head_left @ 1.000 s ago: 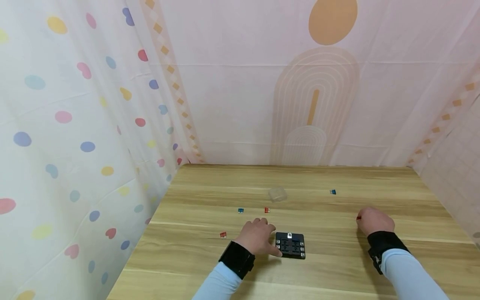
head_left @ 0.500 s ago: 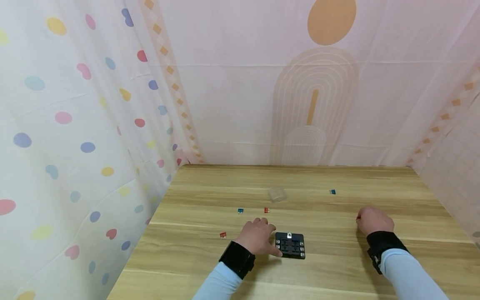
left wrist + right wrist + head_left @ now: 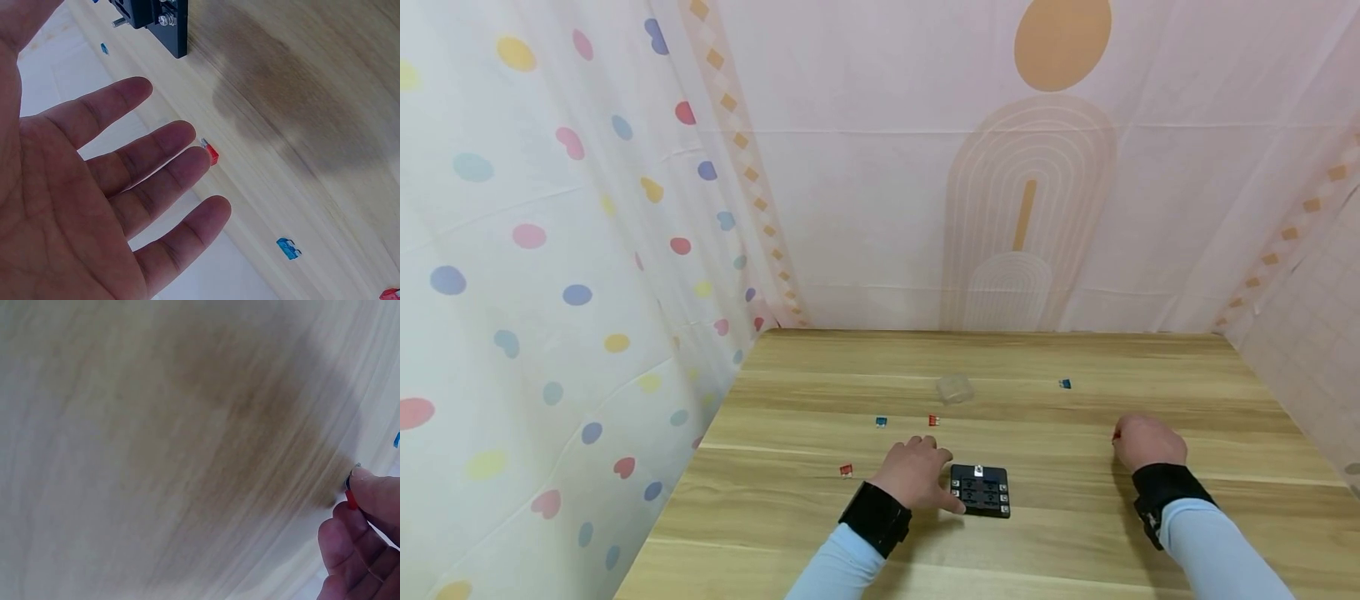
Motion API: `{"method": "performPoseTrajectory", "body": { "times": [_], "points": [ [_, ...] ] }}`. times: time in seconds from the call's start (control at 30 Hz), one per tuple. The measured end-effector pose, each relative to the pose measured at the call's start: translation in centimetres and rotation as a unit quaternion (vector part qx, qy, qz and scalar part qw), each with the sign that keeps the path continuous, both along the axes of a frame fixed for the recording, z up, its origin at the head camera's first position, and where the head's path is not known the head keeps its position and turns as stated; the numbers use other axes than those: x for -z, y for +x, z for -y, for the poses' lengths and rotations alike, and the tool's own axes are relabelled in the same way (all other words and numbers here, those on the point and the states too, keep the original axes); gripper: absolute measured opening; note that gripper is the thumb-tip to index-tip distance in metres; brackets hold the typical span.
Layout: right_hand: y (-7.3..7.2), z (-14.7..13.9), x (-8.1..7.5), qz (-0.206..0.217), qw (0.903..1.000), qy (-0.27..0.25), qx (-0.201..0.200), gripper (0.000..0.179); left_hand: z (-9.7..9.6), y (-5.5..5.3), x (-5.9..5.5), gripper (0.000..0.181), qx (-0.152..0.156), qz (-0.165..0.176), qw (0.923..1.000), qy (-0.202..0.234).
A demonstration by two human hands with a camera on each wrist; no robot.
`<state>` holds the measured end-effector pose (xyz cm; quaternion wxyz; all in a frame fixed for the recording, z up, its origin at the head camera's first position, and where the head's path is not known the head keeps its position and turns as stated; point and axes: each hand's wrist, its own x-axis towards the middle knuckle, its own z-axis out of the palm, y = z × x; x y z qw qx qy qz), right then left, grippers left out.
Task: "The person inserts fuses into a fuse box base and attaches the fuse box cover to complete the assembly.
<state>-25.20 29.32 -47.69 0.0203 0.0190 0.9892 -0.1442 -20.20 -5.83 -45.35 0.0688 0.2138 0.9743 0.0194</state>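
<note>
A black fuse block (image 3: 981,492) with metal screw terminals lies on the table. My left hand (image 3: 913,475) is beside it, its thumb at the block's near left corner. In the left wrist view the other fingers (image 3: 181,169) stretch out loosely, apart from the block. Off to the right, my right hand (image 3: 1150,442) is held with curled fingers. Its thumb and fingertips pinch a small red blade fuse (image 3: 351,500), mostly covered, with a dark part and a tip poking out. Red fuses (image 3: 934,421) and a blue fuse (image 3: 882,422) lie beyond and left of the left hand.
A clear plastic cover (image 3: 955,389) lies behind the block. Another blue fuse (image 3: 1065,384) lies toward the back right, and a red fuse (image 3: 846,472) sits left of my left hand. Patterned curtains (image 3: 865,208) hang at the table's back and left side.
</note>
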Motion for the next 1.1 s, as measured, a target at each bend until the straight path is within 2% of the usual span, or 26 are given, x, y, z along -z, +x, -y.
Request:
{"method": "performPoseTrajectory", "body": {
  "times": [0.6, 1.1],
  "points": [
    [0.02, -0.20, -0.07, 0.009, 0.9999, 0.002, -0.004, 0.009, -0.18, -0.26, -0.17, 0.074, 0.002, -0.010, 0.9999, -0.002],
    [0.01, -0.54, -0.44, 0.015, 0.9999, -0.001, -0.004, 0.010, -0.59, -0.40, -0.21, 0.073, 0.003, -0.005, 1.0000, -0.004]
  ]
}}
